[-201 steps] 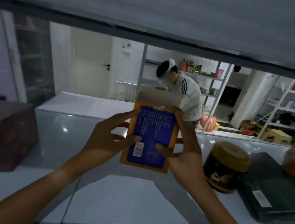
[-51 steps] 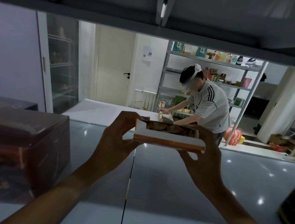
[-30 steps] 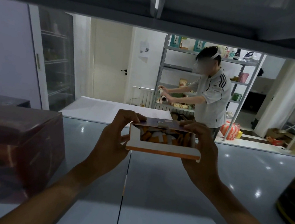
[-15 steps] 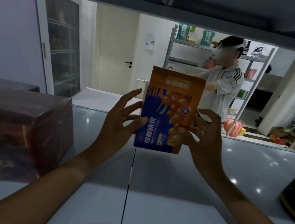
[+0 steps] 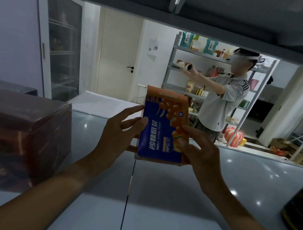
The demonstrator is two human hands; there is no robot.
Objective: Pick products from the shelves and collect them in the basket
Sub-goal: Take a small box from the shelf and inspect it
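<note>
A: Entry, head view. Largest item first: the grey shelf fills the lower frame, a seam running down its middle, with the underside of the shelf above across the top.

B: Next in size?

A: A dark maroon box, wrapped in clear film, stands on the shelf at far left. It sits well apart from the hands.

B: And the product?

A: An orange and blue carton is held upright above the shelf near its centre, printed face toward the camera, tilted slightly. I cannot tell whether its bottom edge touches the surface.

B: Hand state?

A: Left hand is on the carton's left edge: fingers spread and fairly straight, fingertips touching the edge, thumb under the lower left corner. Right hand grips the lower right side, thumb laid over the front face, fingers curled behind the carton.

B: Anything else on the shelf?

A: A dark jar with a yellow band, cut off at the right edge, well apart from the carton.

B: Background?

A: Beyond the shelf, another person in a light shirt reaches toward a metal rack stocked with goods. A closed door is left of that rack.
</note>
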